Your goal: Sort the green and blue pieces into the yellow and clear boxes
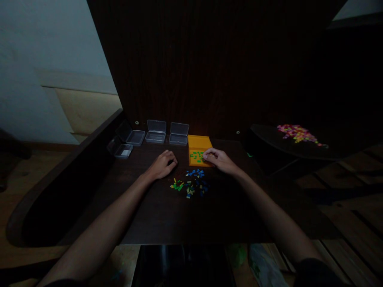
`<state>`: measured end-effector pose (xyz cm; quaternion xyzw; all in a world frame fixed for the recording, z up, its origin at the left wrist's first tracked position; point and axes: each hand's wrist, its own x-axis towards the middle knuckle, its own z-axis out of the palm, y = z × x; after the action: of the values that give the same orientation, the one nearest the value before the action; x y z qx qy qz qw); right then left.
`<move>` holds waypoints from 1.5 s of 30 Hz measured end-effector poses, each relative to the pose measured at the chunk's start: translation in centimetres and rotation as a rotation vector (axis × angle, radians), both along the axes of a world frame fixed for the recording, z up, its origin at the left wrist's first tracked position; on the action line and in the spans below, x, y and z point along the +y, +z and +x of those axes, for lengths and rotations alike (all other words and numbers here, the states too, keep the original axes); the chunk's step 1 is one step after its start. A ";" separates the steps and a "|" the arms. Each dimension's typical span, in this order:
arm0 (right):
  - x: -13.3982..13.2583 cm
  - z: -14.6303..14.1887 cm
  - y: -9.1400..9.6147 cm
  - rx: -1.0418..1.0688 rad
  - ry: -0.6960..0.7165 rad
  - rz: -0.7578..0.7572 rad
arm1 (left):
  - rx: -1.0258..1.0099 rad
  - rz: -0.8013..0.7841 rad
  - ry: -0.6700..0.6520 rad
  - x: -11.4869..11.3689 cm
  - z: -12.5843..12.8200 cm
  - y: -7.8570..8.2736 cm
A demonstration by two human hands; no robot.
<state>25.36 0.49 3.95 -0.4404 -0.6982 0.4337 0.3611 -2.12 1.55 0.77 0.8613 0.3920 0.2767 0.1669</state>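
Observation:
My left hand (163, 164) rests on the dark table, left of the yellow box, its fingers curled in and no object visible in them. Over the right side of the open yellow box (200, 142), my right hand (220, 159) has its thumb and fingers pinched together; whatever is between the tips is too small to make out. Small green bricks (197, 155) are spread inside the box's lower half. In front of it lie loose toy bricks: a blue group (196, 173), a green and yellow group (178, 185) and a pale, tan group (190, 191).
Several clear plastic cases stand with lids raised along the back left, among them one case (155, 137) and another case (178, 139). A dark panel (185, 71) rises behind the table. Farther right, a pile of pink and yellow pieces (299, 134) lies on another dark surface.

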 end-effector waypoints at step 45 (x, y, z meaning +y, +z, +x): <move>-4.4 -2.3 -0.2 -0.605 0.438 0.275 | 0.003 -0.003 0.009 -0.1 0.0 0.1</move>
<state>23.05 -3.91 3.73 -0.3364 -0.9021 0.2536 0.0937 -2.14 1.42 0.86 0.8597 0.3968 0.2754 0.1663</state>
